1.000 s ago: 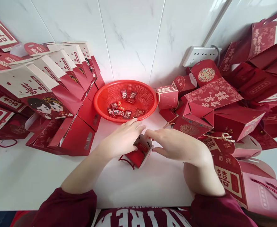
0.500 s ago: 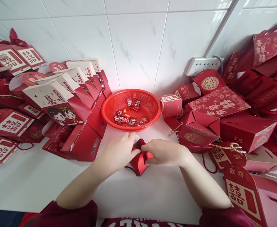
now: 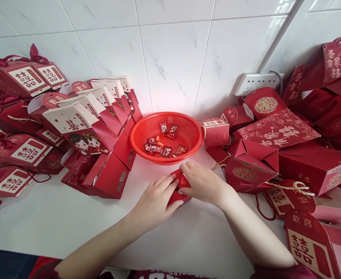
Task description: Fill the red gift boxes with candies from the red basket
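A small red box [image 3: 174, 198] stands on the white table just in front of the red plastic basket [image 3: 135, 149]. My left hand [image 3: 158, 197] grips its left side, fingers over the top and thumb along the near side. From the right, my right hand [image 3: 201, 182] pinches the upper part of the same box, thumb and fingers close together. Both hands cover much of the box, so its flaps show only in part. Several wrapped candies [image 3: 166, 151] lie in the basket, beyond my hands.
Open red boxes with cartoon figures [image 3: 83, 141] stand left of the basket, with ribboned boxes [image 3: 28, 151] farther left. Many red boxes [image 3: 252, 166] crowd the right side. A white power strip [image 3: 256, 82] rests by the tiled wall. The white table [image 3: 100, 221] has a near edge.
The view has shifted slightly left. My left hand has spread over the box's side, and the box is turned and partly covered. Another person's hand at the far left is gone from view.
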`<state>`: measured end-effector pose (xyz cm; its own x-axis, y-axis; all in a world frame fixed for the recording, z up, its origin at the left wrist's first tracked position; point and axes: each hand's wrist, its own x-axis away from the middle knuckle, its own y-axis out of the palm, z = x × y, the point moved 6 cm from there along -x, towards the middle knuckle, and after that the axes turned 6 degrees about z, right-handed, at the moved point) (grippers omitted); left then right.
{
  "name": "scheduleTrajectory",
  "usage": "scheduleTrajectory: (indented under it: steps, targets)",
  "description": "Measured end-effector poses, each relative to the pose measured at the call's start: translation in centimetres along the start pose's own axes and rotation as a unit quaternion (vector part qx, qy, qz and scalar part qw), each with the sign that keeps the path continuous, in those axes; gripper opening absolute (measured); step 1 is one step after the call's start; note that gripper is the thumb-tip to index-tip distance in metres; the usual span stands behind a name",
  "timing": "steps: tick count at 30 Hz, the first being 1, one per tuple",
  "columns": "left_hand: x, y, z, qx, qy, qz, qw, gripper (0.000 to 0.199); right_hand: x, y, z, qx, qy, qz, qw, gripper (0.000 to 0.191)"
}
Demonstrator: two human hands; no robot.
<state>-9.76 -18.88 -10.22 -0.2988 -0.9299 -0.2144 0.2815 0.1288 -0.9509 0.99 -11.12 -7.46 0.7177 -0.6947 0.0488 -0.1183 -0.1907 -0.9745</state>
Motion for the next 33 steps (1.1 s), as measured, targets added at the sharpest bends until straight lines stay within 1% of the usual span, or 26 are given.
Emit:
scheduleTrajectory:
  steps: [2,4,6,8,11,13,16,19,21,24,28,31,33]
  targets:
    - [0.7,0.8,-0.4,-0.01,0.016,0.01,1.0,0.061,-0.2,0.6,0.1,-0.012,-0.011,-0.026,1.0,0.023]
    - [1.5,1.5,-0.9,-0.022,0.03,0.033,0.999,0.068,-0.4,1.0,0.4,-0.023,-0.017,-0.032,0.999,0.021]
    - [2.2,2.1,-1.3,-0.019,0.042,0.064,0.997,0.068,-0.7,1.3,0.6,-0.03,-0.024,-0.023,0.999,0.02]
    - [2.9,2.7,-1.7,0.008,0.047,0.089,0.995,0.065,-0.9,1.5,0.8,-0.04,-0.029,-0.015,0.999,0.021]
    - [3.4,3.2,-2.4,0.055,0.04,0.114,0.991,0.062,-1.1,1.6,1.1,-0.063,-0.035,-0.013,0.997,0.029]
    - [3.6,3.3,-2.6,0.071,0.052,0.128,0.988,0.06,-1.1,1.5,1.3,-0.074,-0.039,-0.021,0.996,0.027]
    - [3.6,3.0,-2.7,0.084,0.077,0.147,0.983,0.057,-0.6,0.8,1.7,-0.085,-0.049,-0.044,0.994,0.018]
    - [3.6,2.5,-3.0,0.107,0.066,0.146,0.981,0.055,0.5,-0.5,2.6,-0.098,-0.046,-0.045,0.993,0.019]
    - [3.6,1.9,-3.1,0.133,0.048,0.153,0.978,0.056,1.2,-1.5,3.3,-0.111,-0.029,-0.028,0.993,0.026]
    - [3.9,0.4,-3.0,0.18,0.04,0.188,0.965,0.059,2.0,-2.3,4.4,-0.13,-0.005,-0.013,0.991,0.033]
    - [5.2,-3.0,-2.8,0.211,0.049,0.266,0.939,0.058,2.4,-2.3,5.6,-0.125,0.012,-0.005,0.992,0.038]
    - [7.0,-5.8,-3.9,0.24,0.004,0.334,0.912,0.053,2.4,-2.4,5.9,-0.112,0.023,0.007,0.993,0.038]
    - [8.0,-6.9,-4.8,0.265,-0.025,0.348,0.899,0.051,2.3,-2.9,5.2,-0.13,0.003,0.033,0.991,0.036]
